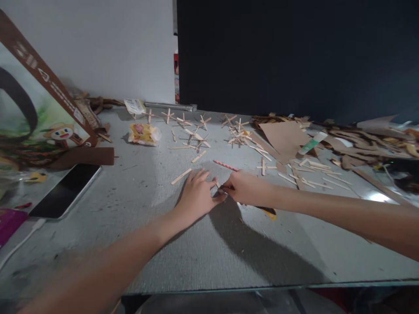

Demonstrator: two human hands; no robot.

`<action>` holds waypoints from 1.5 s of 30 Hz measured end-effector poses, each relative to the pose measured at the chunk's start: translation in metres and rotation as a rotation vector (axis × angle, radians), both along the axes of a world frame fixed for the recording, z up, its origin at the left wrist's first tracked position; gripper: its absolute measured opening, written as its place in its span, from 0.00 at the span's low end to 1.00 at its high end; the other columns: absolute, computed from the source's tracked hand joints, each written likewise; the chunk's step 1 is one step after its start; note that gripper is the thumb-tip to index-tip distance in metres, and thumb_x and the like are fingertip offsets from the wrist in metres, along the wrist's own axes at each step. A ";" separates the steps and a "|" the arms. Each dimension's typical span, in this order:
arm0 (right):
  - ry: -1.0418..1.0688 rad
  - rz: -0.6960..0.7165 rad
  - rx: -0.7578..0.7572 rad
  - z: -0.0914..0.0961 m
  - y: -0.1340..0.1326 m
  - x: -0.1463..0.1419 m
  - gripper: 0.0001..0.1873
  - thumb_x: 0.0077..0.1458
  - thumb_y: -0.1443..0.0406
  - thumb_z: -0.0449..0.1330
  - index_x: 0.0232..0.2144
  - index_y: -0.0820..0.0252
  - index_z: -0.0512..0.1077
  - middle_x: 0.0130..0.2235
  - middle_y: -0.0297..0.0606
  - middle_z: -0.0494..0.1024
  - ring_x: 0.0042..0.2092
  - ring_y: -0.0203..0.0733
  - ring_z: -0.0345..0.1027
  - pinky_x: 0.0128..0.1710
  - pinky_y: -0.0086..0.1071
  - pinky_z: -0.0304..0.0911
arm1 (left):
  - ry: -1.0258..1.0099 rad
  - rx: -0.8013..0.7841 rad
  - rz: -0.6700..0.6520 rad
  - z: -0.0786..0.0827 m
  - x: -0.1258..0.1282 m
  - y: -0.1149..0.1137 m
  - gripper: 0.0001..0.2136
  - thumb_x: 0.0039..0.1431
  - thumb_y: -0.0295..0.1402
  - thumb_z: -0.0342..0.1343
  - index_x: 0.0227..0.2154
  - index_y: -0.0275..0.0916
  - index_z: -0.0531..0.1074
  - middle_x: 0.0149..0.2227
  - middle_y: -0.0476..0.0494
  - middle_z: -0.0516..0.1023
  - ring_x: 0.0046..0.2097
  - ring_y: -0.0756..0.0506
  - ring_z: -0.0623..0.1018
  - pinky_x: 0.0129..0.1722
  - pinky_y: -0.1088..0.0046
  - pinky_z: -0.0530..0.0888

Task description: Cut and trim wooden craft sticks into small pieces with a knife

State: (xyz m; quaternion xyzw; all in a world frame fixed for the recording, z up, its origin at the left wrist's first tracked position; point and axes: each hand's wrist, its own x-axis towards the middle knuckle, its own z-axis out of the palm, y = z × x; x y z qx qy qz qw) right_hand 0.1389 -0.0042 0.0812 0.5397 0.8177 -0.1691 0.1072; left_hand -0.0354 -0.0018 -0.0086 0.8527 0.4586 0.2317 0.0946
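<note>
Wooden stick is lying on the bench between the two hands, just beside the left thumb, with only a short part showing. I am finding the left hand resting palm down, its fingers spreading wide, with the thumb and forefinger standing apart around the stick. I am noting the right hand facing it, its fingers closing narrowly on a dark object, which I am not managing to identify. A red striped rod is pointing out just beyond the right knuckles; I cannot tell whether they are touching it. A black and yellow item is partly showing below the right wrist. One loose stick is lying near the left fingertips, and a second stick is sitting farther back. I am recording crossed sticks beyond the right forearm, a glue stick leaning by the cardboard, and a phone lying well apart at left.
</note>
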 end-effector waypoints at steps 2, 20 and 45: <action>-0.015 0.032 0.028 -0.002 0.000 0.000 0.17 0.62 0.72 0.56 0.23 0.63 0.78 0.20 0.37 0.74 0.23 0.36 0.63 0.26 0.31 0.48 | -0.004 0.002 -0.001 0.001 0.000 0.000 0.17 0.60 0.44 0.67 0.48 0.43 0.83 0.61 0.32 0.78 0.67 0.28 0.72 0.69 0.38 0.63; -0.008 0.119 0.047 -0.012 0.010 -0.008 0.11 0.55 0.71 0.63 0.21 0.61 0.74 0.24 0.43 0.78 0.28 0.41 0.71 0.27 0.31 0.54 | 0.002 -0.007 -0.009 -0.002 0.000 0.000 0.18 0.60 0.48 0.67 0.46 0.42 0.84 0.64 0.30 0.76 0.67 0.27 0.71 0.69 0.38 0.61; 0.711 -0.396 -0.526 -0.018 0.029 0.041 0.16 0.54 0.57 0.69 0.21 0.60 0.75 0.20 0.33 0.75 0.23 0.36 0.69 0.28 0.30 0.66 | 0.008 -0.097 0.013 0.008 -0.004 0.003 0.24 0.58 0.49 0.70 0.53 0.42 0.82 0.66 0.34 0.74 0.71 0.31 0.68 0.70 0.43 0.62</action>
